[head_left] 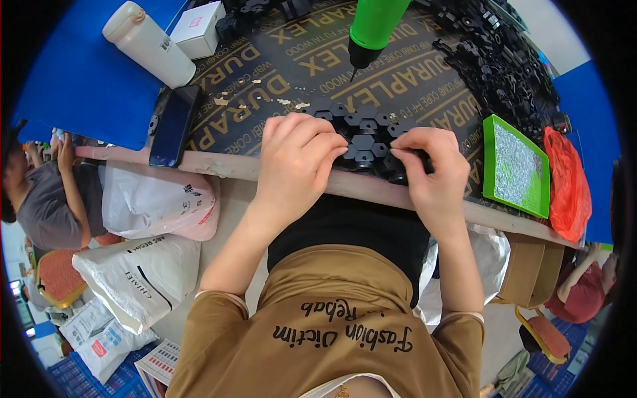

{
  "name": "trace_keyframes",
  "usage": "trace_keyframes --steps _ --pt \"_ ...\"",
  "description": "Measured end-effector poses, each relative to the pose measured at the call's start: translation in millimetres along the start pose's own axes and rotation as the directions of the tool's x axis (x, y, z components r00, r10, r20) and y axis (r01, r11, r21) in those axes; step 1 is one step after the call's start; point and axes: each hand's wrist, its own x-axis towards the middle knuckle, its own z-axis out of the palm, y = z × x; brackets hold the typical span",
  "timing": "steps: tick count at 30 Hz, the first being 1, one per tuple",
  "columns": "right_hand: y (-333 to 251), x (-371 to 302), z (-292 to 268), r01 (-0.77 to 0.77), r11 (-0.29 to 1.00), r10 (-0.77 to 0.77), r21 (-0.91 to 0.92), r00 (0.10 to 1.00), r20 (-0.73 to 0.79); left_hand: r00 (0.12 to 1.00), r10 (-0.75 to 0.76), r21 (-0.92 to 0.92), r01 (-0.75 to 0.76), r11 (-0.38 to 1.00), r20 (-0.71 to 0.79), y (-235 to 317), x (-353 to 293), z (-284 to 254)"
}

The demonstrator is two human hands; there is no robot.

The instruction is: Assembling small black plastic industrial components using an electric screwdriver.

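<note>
In front of me, near the table's front edge, stands a cluster of black plastic parts with hexagonal faces (pixel 363 147). My left hand (pixel 295 166) is at the cluster's left side, thumb and fingertips pinched together against its edge. On the opposite side my right hand (pixel 434 166) has its thumb and forefinger closed on the edge of a black part. The fingers partly cover what they grip. Beyond the cluster a green power screwdriver (pixel 377 26) hangs with its bit pointing down, touched by neither hand.
At right lies a green tray (pixel 490 162) of small silvery pieces, beside a red plastic bag (pixel 567 186). Loose black parts (pixel 507 73) are heaped behind it. A phone (pixel 176 126), white bottle (pixel 149 50) and white box (pixel 198 32) occupy the left. People sit at both sides.
</note>
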Motion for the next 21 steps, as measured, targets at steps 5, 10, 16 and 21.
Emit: trace_keyframes --steps 5,10,16,21 --pt "2.6 2.5 9.7 0.075 0.993 -0.072 -0.090 0.997 0.036 0.996 0.081 0.039 -0.082 0.996 0.022 -1.0 2.0 -2.1" --pt "5.8 1.1 13.1 0.140 0.979 -0.135 -0.146 0.990 0.043 0.990 0.129 0.047 -0.132 0.990 0.060 -2.0 2.6 -5.4" --pt "5.8 -10.9 -2.4 0.180 0.962 -0.157 -0.206 0.980 0.120 0.965 0.214 0.033 -0.221 0.975 0.150 -1.4 1.2 -9.4" --pt "21.2 -17.6 -57.6 -0.037 0.958 0.022 -0.284 0.998 -0.057 0.970 0.241 0.067 -0.239 0.969 -0.027 12.9 6.4 -1.9"
